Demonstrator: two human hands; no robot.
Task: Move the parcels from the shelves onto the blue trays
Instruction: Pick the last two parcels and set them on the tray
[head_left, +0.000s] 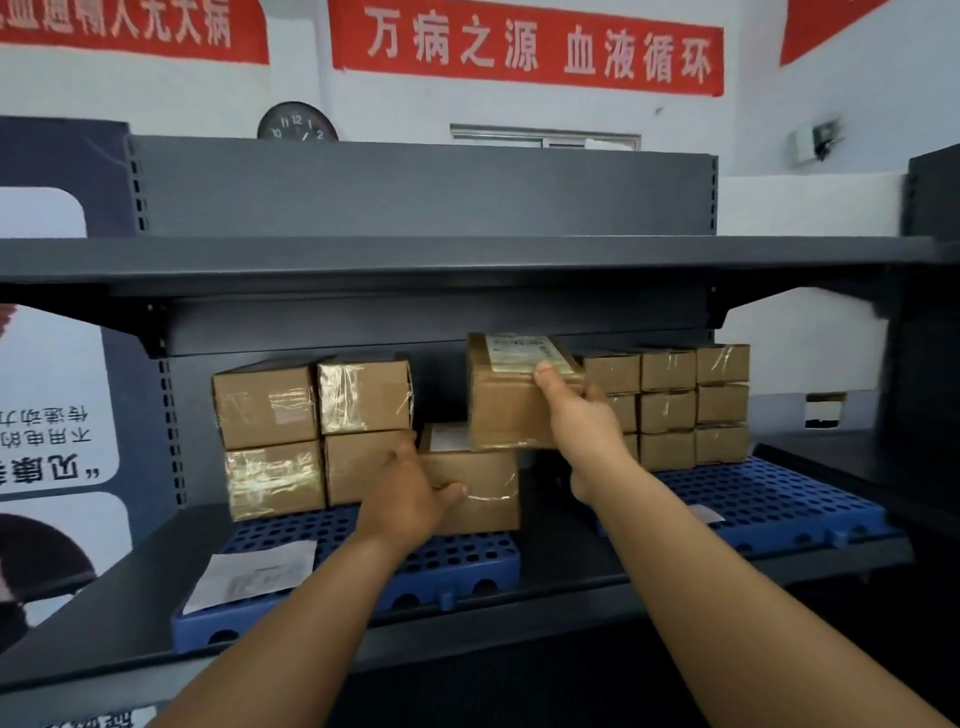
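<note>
**Desk:** What does the shelf shot show?

**Photographer:** A person stocking a grey shelf (467, 254). The right hand (582, 421) grips a taped parcel (511, 395), thumb over its top edge and fingers behind it, holding it in the air with its label up. The left hand (410, 493) rests on a lower parcel (470, 483) just below, thumb spread across its front; whether the fingers curl round its far side, I cannot tell.

**Desk:** And the trays?

**Photographer:** Under the left hand is one blue tray (457, 566), carrying a stack of four parcels (311, 426) to that hand's left. Beyond the right hand, a second blue tray (769, 499) holds a block of smaller parcels (675, 405).

**Desk:** Which step is this?

**Photographer:** Placing, by my reading: the raised parcel sits directly above the lower one, seemingly about to be stacked there.

**Desk:** What does the next move need?

**Photographer:** Likely lowering it square onto the lower parcel, flush with the stack, while the left hand steadies the base and clears its thumb.
</note>
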